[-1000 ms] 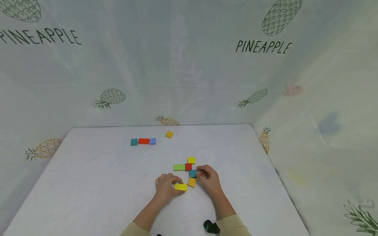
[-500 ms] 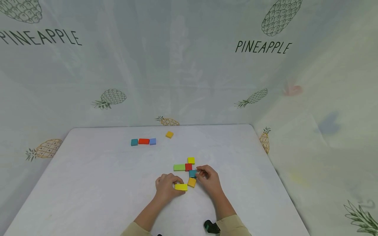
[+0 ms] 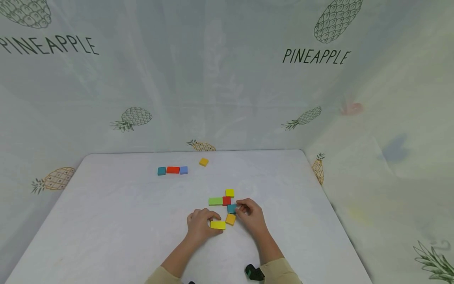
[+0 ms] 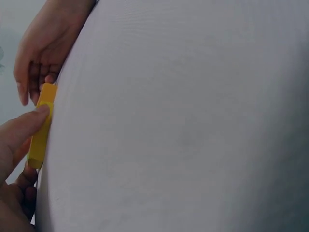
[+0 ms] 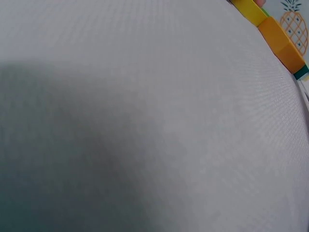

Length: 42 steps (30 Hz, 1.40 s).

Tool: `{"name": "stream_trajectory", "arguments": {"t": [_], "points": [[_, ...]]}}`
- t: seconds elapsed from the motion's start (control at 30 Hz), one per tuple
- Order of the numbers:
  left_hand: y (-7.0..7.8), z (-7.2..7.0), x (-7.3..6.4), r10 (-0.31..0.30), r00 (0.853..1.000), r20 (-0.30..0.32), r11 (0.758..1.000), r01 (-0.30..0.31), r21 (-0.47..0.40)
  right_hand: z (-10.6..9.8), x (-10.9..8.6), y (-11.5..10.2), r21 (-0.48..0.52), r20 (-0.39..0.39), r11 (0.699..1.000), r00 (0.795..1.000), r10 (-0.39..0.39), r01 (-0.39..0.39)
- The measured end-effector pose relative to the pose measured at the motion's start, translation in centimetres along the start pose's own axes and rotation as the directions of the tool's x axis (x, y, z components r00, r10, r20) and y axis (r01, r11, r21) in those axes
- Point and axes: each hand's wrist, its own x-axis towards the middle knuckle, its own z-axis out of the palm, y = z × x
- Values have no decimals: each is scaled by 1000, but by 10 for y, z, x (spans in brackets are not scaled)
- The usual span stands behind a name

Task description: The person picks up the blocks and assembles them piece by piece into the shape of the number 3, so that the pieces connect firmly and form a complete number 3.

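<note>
In the head view my left hand (image 3: 200,225) holds a long yellow block (image 3: 218,225) between thumb and fingers; the left wrist view shows the thumb on it. Its right end is close beside an orange block (image 3: 230,219), which sits slightly turned. Above that lies a teal block (image 3: 231,209), with my right hand (image 3: 252,217) at its right side, thumb tip at its edge and fingers loosely bent. A red block (image 3: 226,201) comes after it, with a light green block (image 3: 215,201) to its left and a small yellow block (image 3: 229,193) above.
Toward the back of the white table (image 3: 106,221) lie a teal block (image 3: 161,171), a red block (image 3: 173,170) and a blue block (image 3: 183,170) in a row. Another orange block (image 3: 203,162) lies near the back edge. A pineapple-print cloth (image 3: 227,79) hangs behind.
My left hand and the long yellow block have shifted very slightly to the right, much as the whole view has. The right hand and the other blocks keep their places.
</note>
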Motion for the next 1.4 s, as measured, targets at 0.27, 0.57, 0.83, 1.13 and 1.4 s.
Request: {"name": "stream_trajectory", "arguments": {"t": [0.27, 0.57, 0.83, 1.13, 1.4], "points": [[-14, -29, 3, -27, 997, 71, 964, 45, -261, 1, 0, 5, 24, -2, 999, 1000, -31, 31], [-42, -63, 18, -83, 996, 25, 957, 87, -278, 0, -1, 6, 43, -7, 998, 999, -37, 37], [-69, -89, 35, -78, 997, -12, 963, 72, -261, -5, -5, -22, 34, -2, 997, 997, -74, 74], [-106, -113, 58, -31, 997, -77, 968, 11, -251, 0, -3, -16, 10, -11, 996, 996, -94, 94], [-122, -124, 74, -28, 989, -145, 979, -2, -202, 1, -2, 3, -11, -17, 999, 999, -38, 37]]}}
